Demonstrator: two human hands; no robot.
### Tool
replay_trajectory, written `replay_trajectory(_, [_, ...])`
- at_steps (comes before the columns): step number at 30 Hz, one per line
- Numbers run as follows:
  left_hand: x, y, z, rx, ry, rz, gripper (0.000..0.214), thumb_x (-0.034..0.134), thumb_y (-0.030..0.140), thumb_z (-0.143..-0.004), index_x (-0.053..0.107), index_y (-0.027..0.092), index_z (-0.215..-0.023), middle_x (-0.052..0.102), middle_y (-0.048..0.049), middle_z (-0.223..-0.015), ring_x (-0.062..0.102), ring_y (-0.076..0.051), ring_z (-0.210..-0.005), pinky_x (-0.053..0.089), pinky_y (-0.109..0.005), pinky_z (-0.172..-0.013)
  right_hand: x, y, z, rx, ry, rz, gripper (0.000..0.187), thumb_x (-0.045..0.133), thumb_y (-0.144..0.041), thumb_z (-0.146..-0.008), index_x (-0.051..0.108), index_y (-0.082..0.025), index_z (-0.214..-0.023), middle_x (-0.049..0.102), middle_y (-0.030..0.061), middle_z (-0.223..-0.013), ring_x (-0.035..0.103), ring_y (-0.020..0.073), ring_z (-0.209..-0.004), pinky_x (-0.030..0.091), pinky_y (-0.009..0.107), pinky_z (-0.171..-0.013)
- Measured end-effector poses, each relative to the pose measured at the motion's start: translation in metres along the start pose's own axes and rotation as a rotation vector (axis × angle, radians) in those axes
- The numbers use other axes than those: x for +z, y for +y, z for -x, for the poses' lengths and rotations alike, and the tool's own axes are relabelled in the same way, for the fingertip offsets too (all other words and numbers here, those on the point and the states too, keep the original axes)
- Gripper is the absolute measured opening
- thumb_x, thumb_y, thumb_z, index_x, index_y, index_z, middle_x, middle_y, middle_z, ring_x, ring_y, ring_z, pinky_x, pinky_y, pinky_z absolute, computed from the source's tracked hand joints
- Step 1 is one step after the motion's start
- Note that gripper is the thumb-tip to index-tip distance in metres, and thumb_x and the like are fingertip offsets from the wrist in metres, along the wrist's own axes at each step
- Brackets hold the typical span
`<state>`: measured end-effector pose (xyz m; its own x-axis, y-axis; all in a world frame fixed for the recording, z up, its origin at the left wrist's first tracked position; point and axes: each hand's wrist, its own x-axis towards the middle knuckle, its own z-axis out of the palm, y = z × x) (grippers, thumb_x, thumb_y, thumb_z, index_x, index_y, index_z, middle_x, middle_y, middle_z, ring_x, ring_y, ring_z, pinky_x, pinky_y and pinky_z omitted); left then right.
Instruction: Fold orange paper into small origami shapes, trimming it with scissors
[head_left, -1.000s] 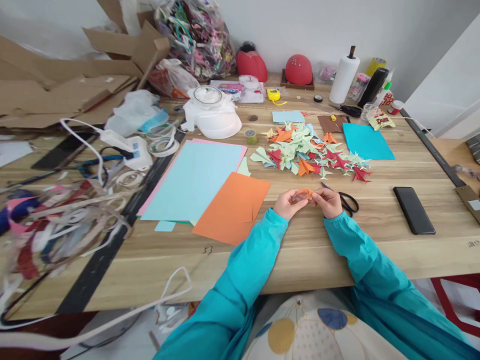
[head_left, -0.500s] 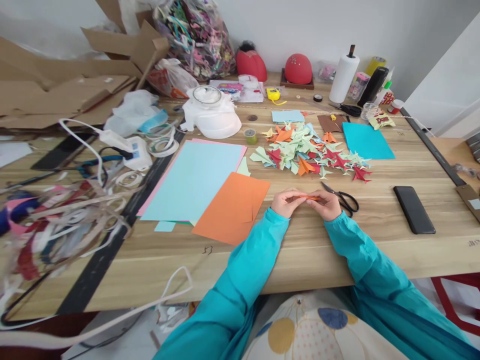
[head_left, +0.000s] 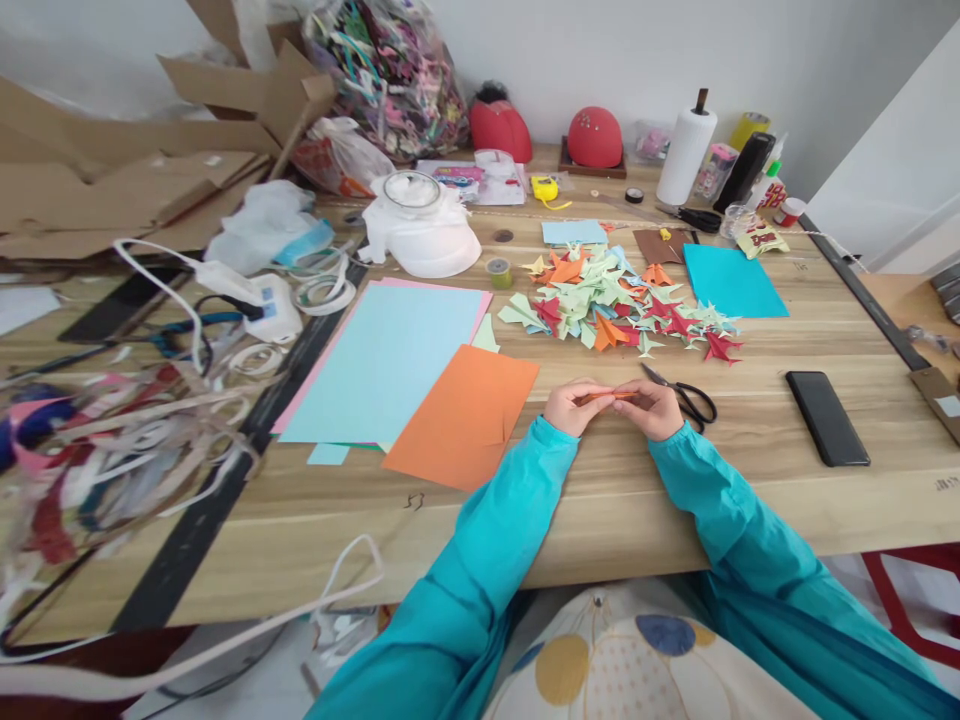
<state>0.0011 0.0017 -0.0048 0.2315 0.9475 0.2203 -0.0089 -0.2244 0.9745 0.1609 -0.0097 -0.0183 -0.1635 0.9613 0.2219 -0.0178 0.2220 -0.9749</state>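
OK, from where I'm standing: both hands are at the light wood-grain table point(head_left: 645, 510), near its front edge, on one small, narrow piece of folded orange paper point(head_left: 616, 395). It sits between the two hands, directly in front of the person; fingers cover part of it, so can't read the fold shape. Left hand point(head_left: 568, 408): thumb and fingers pinching the left end. Right hand point(head_left: 654, 410): same pinch on the right end. Fingertips nearly meet mid-piece. Can't tell if the hands rest on the wood or sit just above it. Turquoise fabric sleeves point(head_left: 495, 520) on both arms, gathered at the wrists.

Nearby: black-handled metal scissors point(head_left: 679, 388) just beside the right hand, tips pointing away and to the left. Beyond the hands, a loose heap of small pointed folded-paper shapes point(head_left: 589, 305) in pale green, orange, red and light blue. Left of the left hand, flat orange paper point(head_left: 457, 425) overlaps a large light blue paper sheet point(head_left: 390, 350), with a pink paper sheet point(head_left: 481, 312) peeking out underneath. Black rectangular phone point(head_left: 827, 418) lies flat, well right of the scissors. Bright turquoise paper sheet point(head_left: 735, 280) at the heap's right end; small yellow-green tape roll point(head_left: 498, 272) off its left. Far back, a white paper-towel roll point(head_left: 685, 160) stands upright.
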Motion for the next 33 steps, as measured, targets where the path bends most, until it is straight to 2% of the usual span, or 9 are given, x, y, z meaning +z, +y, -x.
replay_trajectory(6, [0.0, 0.002, 0.001, -0.027, 0.012, 0.044, 0.017, 0.068, 0.029, -0.065, 0.07, 0.014, -0.072, 0.065, -0.0044, -0.069, 0.057, -0.012, -0.064, 0.046, -0.024, -0.061, -0.002, 0.0, -0.001, -0.003, 0.036, -0.031, 0.015, 0.069, -0.029, -0.069, 0.067, -0.018, -0.079, 0.066, 0.0024, -0.069, 0.059, 0.0115, -0.057, 0.051, 0.025, -0.056])
replay_trajectory(13, [0.001, 0.003, 0.0, -0.235, -0.039, 0.195, 0.028, 0.068, 0.038, -0.064, 0.067, 0.012, -0.074, 0.068, -0.0049, -0.066, 0.062, -0.014, -0.059, 0.049, -0.025, -0.059, 0.001, -0.008, 0.0, -0.061, -0.048, -0.064, 0.012, 0.068, -0.023, -0.071, 0.068, -0.019, -0.082, 0.067, 0.0033, -0.071, 0.064, 0.0152, -0.064, 0.053, 0.03, -0.063])
replay_trajectory(19, [0.004, 0.0, 0.0, -0.287, -0.025, 0.268, 0.035, 0.074, 0.04, -0.054, 0.067, 0.011, -0.072, 0.067, -0.0038, -0.058, 0.062, -0.015, -0.053, 0.05, -0.026, -0.055, 0.002, -0.007, 0.0, -0.047, -0.034, -0.035, 0.012, 0.069, -0.025, -0.07, 0.067, -0.018, -0.079, 0.067, 0.0026, -0.067, 0.064, 0.015, -0.062, 0.053, 0.029, -0.061])
replay_trajectory(27, [0.001, 0.006, 0.002, -0.292, -0.11, 0.252, 0.029, 0.071, 0.037, -0.06, 0.068, 0.011, -0.072, 0.068, -0.005, -0.062, 0.062, -0.014, -0.054, 0.05, -0.024, -0.054, 0.002, -0.01, 0.0, -0.026, -0.008, -0.066, 0.013, 0.07, -0.027, -0.068, 0.065, -0.017, -0.074, 0.066, 0.0019, -0.064, 0.064, 0.0146, -0.059, 0.053, 0.028, -0.057])
replay_trajectory(33, [-0.002, 0.007, 0.0, -0.36, -0.19, 0.263, 0.033, 0.072, 0.041, -0.059, 0.069, 0.01, -0.072, 0.068, -0.0054, -0.061, 0.062, -0.014, -0.056, 0.05, -0.025, -0.058, 0.0, -0.011, 0.0, 0.013, -0.031, -0.07, 0.013, 0.069, -0.027, -0.069, 0.065, -0.016, -0.075, 0.066, 0.0021, -0.064, 0.064, 0.0137, -0.06, 0.054, 0.026, -0.057])
